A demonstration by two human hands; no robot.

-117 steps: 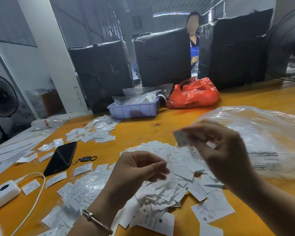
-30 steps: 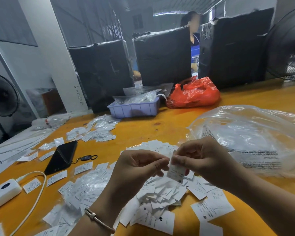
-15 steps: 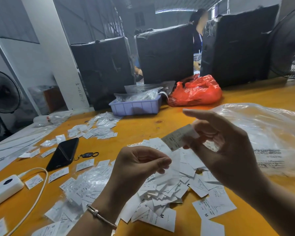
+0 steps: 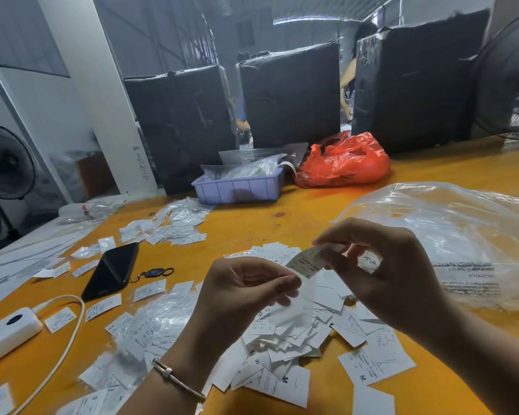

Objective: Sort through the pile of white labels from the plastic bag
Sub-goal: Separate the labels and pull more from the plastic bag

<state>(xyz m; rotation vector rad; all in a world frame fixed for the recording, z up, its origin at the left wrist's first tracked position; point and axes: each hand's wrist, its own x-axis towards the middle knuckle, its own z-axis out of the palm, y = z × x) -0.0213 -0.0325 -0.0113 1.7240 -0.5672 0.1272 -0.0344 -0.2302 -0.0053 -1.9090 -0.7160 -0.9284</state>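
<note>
The left hand (image 4: 246,292) is close to the camera, with a thin bracelet (image 4: 177,375) on its wrist. Its fingers curl in, and thumb and finger seem to pinch a loose white slip that hangs down. That slip is blurry, so I cannot tell for sure. Half a second ago this hand looked the same.

Just beside it, a bit higher, the right hand (image 4: 381,271) pinches one label (image 4: 309,260) between thumb and fingertip. A second ago this label was down low, touching both hands. Then the right hand lifted it up high. Now it has come down again, right next to the left fingertips. I think the person read it and is about to pass it over or put it with its group.

Under both hands lies the pile of white labels (image 4: 294,333) on the orange table (image 4: 252,223). Many are left, so the sorting is far from done.

Past the right hand sits the big clear plastic bag (image 4: 450,235). Left of the left hand are small groups of labels, a black phone (image 4: 111,271) and a white charger (image 4: 6,333). Far behind stand a purple tray (image 4: 237,188) and a red bag (image 4: 342,160).
</note>
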